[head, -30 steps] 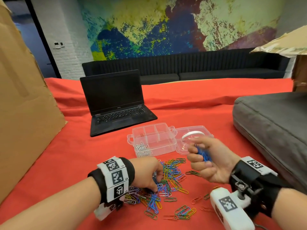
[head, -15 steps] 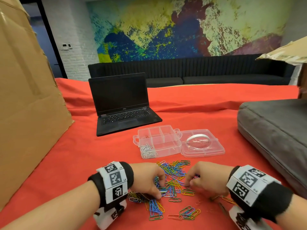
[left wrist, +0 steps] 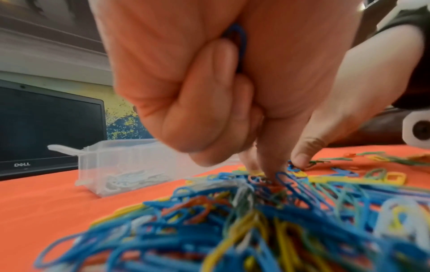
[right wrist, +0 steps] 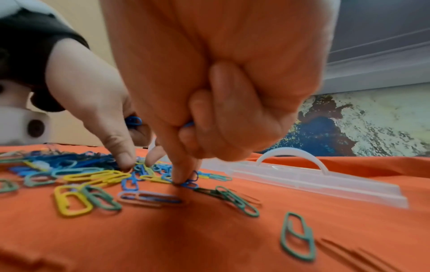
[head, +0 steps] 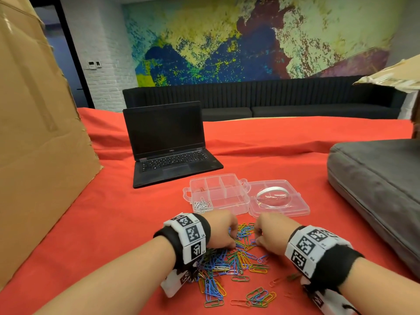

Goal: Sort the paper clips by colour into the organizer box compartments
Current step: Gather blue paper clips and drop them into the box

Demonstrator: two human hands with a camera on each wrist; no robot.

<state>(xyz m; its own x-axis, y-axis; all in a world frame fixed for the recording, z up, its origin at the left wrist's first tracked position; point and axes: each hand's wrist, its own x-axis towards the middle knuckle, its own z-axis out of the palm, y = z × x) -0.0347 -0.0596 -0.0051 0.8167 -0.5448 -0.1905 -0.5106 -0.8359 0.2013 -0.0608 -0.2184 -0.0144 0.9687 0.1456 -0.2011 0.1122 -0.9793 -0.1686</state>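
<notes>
A heap of mixed-colour paper clips [head: 236, 258] lies on the red cloth in front of the clear organizer box [head: 241, 201]. Its front-left compartment holds silver clips [head: 202, 204]; the other compartments look nearly bare. My left hand [head: 229, 243] is down on the heap, its fingers curled round a blue clip [left wrist: 241, 40] in the palm, its thumb and forefinger tips [left wrist: 300, 158] touching clips. My right hand [head: 258, 241] is beside it, also curled, a bit of blue clip [right wrist: 188, 125] showing in its fist. Its forefinger [right wrist: 184, 173] presses a blue clip [right wrist: 192, 181] on the cloth.
The box's open lid [head: 295, 209] lies flat to its right with a white ring [head: 273, 192] on it. An open black laptop [head: 170, 144] stands behind. A cardboard sheet [head: 34, 133] leans at the left, a grey cushion [head: 381, 189] at the right. Loose clips [head: 259, 296] are scattered nearer me.
My right hand, raised with blue clips in it a second ago, has dropped onto the heap beside the left hand. The left hand has stayed on the heap.
</notes>
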